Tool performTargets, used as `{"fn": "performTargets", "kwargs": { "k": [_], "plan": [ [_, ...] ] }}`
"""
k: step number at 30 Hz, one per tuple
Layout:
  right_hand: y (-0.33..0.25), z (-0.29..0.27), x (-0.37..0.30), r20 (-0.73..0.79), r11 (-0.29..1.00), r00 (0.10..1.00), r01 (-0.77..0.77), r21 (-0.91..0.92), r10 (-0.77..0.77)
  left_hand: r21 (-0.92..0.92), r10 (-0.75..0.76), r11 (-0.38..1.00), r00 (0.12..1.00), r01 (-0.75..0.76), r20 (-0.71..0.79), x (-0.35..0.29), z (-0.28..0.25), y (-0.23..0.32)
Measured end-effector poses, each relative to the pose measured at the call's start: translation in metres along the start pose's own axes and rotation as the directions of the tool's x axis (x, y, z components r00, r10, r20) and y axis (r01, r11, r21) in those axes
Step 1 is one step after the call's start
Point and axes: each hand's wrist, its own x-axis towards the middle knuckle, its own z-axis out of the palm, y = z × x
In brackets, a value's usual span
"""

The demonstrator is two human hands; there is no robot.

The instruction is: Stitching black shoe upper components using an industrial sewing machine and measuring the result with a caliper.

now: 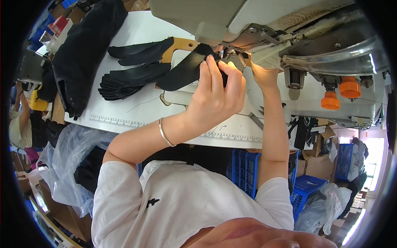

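Note:
My left hand (219,87), with a silver bangle on its wrist, is bent over a black mesh fabric piece (184,72). Its fingers and thumb close on the piece's right end, just beneath the lit needle area of a sewing machine (202,27). On the far side of the needle area my right hand (264,77) reaches up beside the machine; its fingertips are partly hidden, so their grip is unclear. Left of the mesh piece lie two fanned stacks of similar black pieces, an upper stack (142,51) and a lower stack (132,80).
A bulky black fabric bundle (89,53) occupies the table's left end. A printed ruler strip (115,120) follows the front edge of the white table (136,31). Orange knobs (350,87) hang under the machine at right. Blue crates (246,169) and plastic bags (72,149) stand below.

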Motion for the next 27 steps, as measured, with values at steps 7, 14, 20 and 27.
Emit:
{"fn": "performTargets", "kwargs": {
  "k": [7,14,20,27],
  "plan": [
    [0.015,-0.017,-0.001,0.193,0.983,0.975,0.138,-0.119,-0.114,-0.123,0.020,0.992,0.996,-0.031,-0.088,-0.002,0.008,-0.012],
    [-0.007,-0.019,0.000,0.187,0.994,0.977,-0.104,0.026,0.098,-0.279,0.008,0.959,0.992,-0.043,-0.125,-0.006,0.010,-0.028],
    [-0.013,-0.025,-0.003,0.209,0.933,0.978,0.057,-0.356,0.020,-0.286,0.022,0.957,0.997,-0.043,-0.077,-0.007,0.000,-0.027],
    [-0.023,-0.026,-0.002,0.266,0.931,0.963,0.066,-0.359,0.035,-0.252,0.091,0.961,0.992,-0.109,-0.082,-0.009,-0.001,-0.034]
  ]
}}
